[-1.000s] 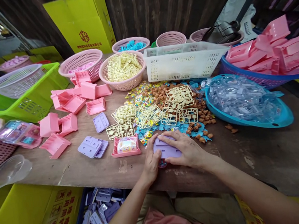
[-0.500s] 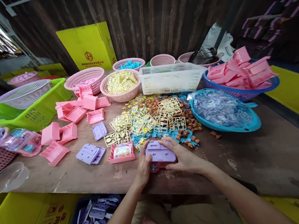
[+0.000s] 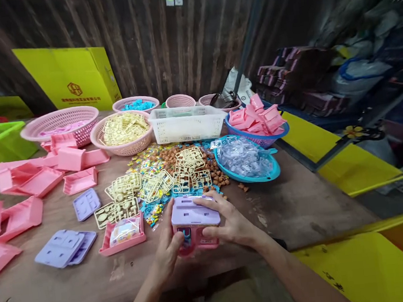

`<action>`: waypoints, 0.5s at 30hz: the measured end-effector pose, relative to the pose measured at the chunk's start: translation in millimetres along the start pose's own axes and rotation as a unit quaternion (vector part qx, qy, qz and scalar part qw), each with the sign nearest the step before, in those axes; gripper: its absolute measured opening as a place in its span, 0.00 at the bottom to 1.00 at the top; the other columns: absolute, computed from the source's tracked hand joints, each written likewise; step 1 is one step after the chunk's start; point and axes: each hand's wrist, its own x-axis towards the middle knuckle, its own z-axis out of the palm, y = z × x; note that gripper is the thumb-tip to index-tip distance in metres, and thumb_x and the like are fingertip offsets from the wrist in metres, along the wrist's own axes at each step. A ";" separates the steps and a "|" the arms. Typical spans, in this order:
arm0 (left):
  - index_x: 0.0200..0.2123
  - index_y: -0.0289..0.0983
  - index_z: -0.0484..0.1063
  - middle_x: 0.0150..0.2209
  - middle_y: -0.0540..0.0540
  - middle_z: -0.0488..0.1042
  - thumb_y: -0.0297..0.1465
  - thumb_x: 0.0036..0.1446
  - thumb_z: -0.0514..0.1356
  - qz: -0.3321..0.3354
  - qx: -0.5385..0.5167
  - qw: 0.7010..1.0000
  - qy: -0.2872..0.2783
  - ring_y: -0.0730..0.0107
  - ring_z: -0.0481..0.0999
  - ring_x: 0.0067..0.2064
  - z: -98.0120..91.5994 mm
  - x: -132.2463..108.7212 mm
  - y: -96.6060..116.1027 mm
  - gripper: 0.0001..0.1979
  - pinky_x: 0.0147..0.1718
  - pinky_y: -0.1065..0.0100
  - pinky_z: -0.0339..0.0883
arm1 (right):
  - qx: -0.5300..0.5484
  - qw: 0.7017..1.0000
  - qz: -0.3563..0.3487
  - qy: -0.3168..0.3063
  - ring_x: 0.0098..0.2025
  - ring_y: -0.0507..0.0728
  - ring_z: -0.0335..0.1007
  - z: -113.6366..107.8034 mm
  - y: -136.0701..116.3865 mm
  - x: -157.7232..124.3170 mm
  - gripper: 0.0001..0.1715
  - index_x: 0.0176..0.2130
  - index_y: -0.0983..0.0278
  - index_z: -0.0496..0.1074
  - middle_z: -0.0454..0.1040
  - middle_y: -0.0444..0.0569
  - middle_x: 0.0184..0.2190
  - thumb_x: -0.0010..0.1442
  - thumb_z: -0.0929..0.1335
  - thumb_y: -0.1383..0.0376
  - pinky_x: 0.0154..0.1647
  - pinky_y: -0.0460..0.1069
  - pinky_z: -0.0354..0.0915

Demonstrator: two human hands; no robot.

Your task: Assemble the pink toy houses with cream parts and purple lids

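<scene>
Between my two hands is a toy case [image 3: 195, 213] with a lilac panel on top and a pink, partly see-through front, held just above the table edge. My left hand [image 3: 168, 243] grips its left side, thumb on the front. Fingers of my right hand [image 3: 230, 220] lie over the top right, with that thumb pressed against the pink front. To the left a pink tray [image 3: 124, 233] holds a clear packet of small parts. Lilac panels [image 3: 63, 247] lie farther left. Just behind my hands are cream part frames [image 3: 151, 187] and small brown pieces [image 3: 221, 173].
A teal basin [image 3: 277, 169] of clear bagged parts stands right, before a blue basket of pink trays [image 3: 255, 116]. Behind are a white basket [image 3: 188, 126] and a pink basket [image 3: 124, 148] of cream frames. Loose pink trays [image 3: 42, 179] cover the left. Yellow cartons [image 3: 371, 263] stand beyond the right edge.
My view has swung to the right. The toy case is tipped so that more of its pink front shows. Both hands still hold it.
</scene>
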 end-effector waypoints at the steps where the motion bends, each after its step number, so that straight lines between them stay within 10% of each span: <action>1: 0.62 0.41 0.52 0.64 0.44 0.53 0.50 0.53 0.55 0.008 -0.004 1.000 -0.015 0.54 0.49 0.65 4.6 3.0 1.4 0.37 0.63 0.56 0.41 | 0.006 1.000 0.003 0.015 0.54 0.61 0.58 -3.9 -0.3 -5.3 0.37 0.56 0.54 0.64 0.58 0.50 0.51 0.49 0.69 0.45 0.55 0.54 0.58; 6: 0.60 0.41 0.54 0.61 0.42 0.60 0.49 0.54 0.54 0.001 -0.088 0.994 -0.056 0.54 0.59 0.61 29.8 16.9 10.4 0.34 0.58 0.59 0.56 | 0.031 0.997 -0.011 0.067 0.51 0.61 0.60 -13.5 6.6 -27.5 0.36 0.55 0.55 0.64 0.58 0.50 0.49 0.52 0.63 0.42 0.52 0.55 0.60; 15: 0.63 0.45 0.47 0.59 0.43 0.62 0.47 0.56 0.54 -0.053 -0.079 0.989 -0.117 0.57 0.59 0.61 64.3 24.5 4.5 0.35 0.59 0.55 0.53 | -0.013 0.991 0.047 0.123 0.50 0.61 0.63 -63.1 15.9 -64.4 0.28 0.54 0.57 0.65 0.65 0.49 0.48 0.57 0.62 0.49 0.51 0.53 0.61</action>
